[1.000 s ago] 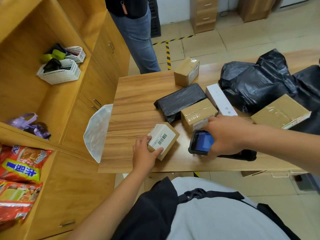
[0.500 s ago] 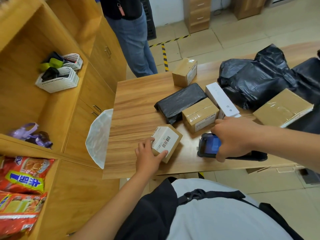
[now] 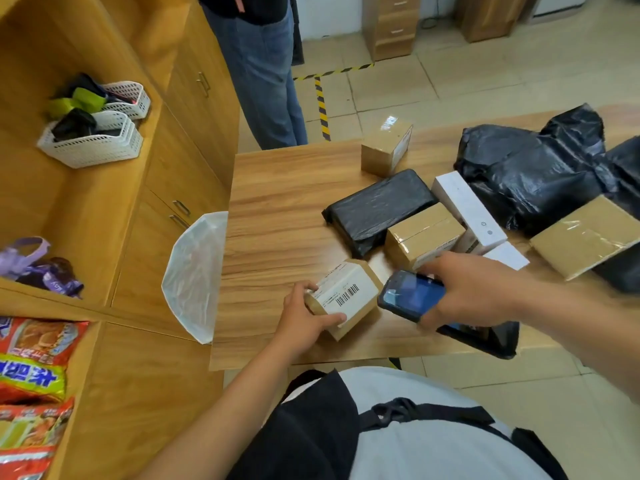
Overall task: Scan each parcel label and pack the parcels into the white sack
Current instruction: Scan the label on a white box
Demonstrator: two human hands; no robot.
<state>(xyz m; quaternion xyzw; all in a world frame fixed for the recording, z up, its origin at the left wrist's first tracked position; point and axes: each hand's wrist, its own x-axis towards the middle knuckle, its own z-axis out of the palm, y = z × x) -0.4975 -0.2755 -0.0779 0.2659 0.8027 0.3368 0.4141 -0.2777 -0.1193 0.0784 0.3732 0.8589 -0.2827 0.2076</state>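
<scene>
At six o'clock on the surface [image 3: 277, 202], my left hand [image 3: 304, 320] grips the box [image 3: 358, 317], label [image 3: 346, 292] up, so the scanner [image 3: 410, 294] clamped in my right hand [image 3: 474, 292] can read it

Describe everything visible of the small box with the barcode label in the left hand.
The small box is brown cardboard, with a white label bearing a black barcode and fine print on its upturned face. It sits tilted near the front of the wooden table. The left hand grips its left end. The right hand holds a handheld scanner close at its right.
</scene>
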